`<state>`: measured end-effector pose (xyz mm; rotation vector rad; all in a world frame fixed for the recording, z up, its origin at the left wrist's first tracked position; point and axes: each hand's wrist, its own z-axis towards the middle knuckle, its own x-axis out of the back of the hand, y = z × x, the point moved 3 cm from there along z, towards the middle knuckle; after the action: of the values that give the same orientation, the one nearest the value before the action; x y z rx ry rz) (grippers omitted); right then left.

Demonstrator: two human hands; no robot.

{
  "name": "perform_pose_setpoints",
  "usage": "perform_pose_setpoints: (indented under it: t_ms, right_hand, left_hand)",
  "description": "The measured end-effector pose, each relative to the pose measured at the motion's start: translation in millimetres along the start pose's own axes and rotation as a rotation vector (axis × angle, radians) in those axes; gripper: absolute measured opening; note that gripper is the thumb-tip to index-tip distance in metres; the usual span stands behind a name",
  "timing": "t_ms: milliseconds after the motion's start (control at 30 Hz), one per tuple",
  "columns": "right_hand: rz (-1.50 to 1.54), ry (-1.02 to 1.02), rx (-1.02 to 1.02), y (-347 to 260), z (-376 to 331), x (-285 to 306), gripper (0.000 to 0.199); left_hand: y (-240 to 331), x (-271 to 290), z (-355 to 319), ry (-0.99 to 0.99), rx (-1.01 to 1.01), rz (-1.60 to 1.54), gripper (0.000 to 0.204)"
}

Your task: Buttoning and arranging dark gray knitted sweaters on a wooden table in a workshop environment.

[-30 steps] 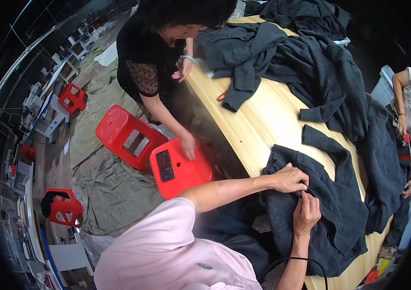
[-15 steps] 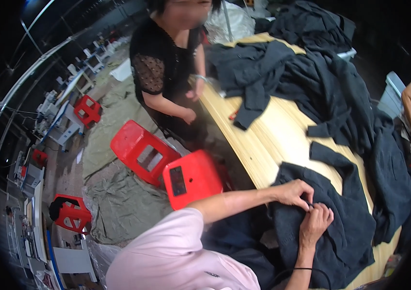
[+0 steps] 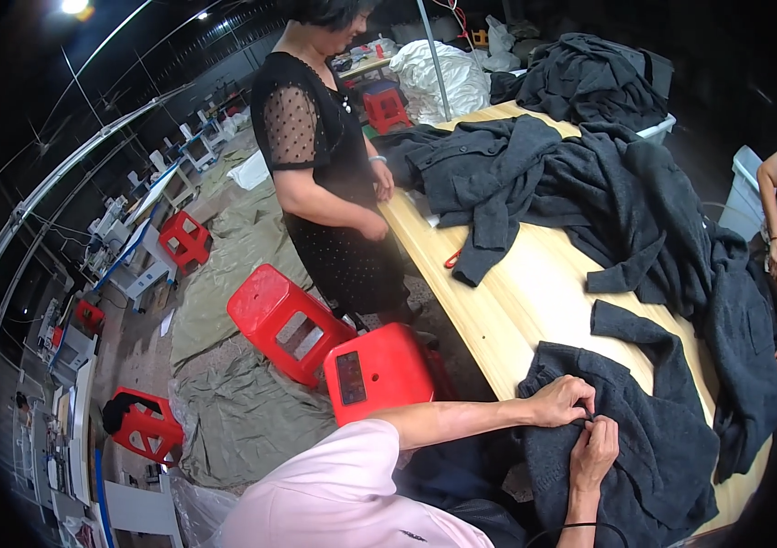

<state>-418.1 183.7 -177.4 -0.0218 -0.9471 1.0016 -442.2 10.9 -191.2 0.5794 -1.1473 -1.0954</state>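
Observation:
A dark grey knit jacket (image 3: 644, 438) lies bunched across the near end of the wooden table, one sleeve stretched toward the far side. My left hand (image 3: 560, 402) pinches a small dark piece at its edge between thumb and fingers. Close against it, my right hand (image 3: 595, 449) comes up from below with its fingertips pinched on the same spot. Whatever small detail sits between the fingertips is too dark to make out. Folds of the jacket spread around both hands and hang over the near table edge.
More dark grey jackets (image 3: 498, 164) are heaped along the table (image 3: 498, 320). Red-handled scissors (image 3: 452, 259) lie by its left edge. Two red stools (image 3: 379, 370) stand left of me. A co-worker in black (image 3: 334, 183) stands across; another person's arm (image 3: 775, 219) shows at right.
The whole view has shifted, so the scene sits lower in the picture. The co-worker in black has turned toward the table. My hands stay together on the same part of the jacket.

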Motion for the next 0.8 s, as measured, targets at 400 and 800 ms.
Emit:
perform_pose_setpoints:
  t_ms: [400, 800]
  right_hand:
    - [-0.046, 0.015, -0.113, -10.2, -31.4, 56.5, 0.023]
    - [-0.215, -0.141, -0.370, 3.1, -47.8, 78.8, 0.022]
  left_hand:
    - [27.5, -2.3, -13.4, -0.305, -0.368, 0.220, 0.013]
    - [68.7, -39.3, 4.8, -0.273, -0.293, 0.476, 0.031]
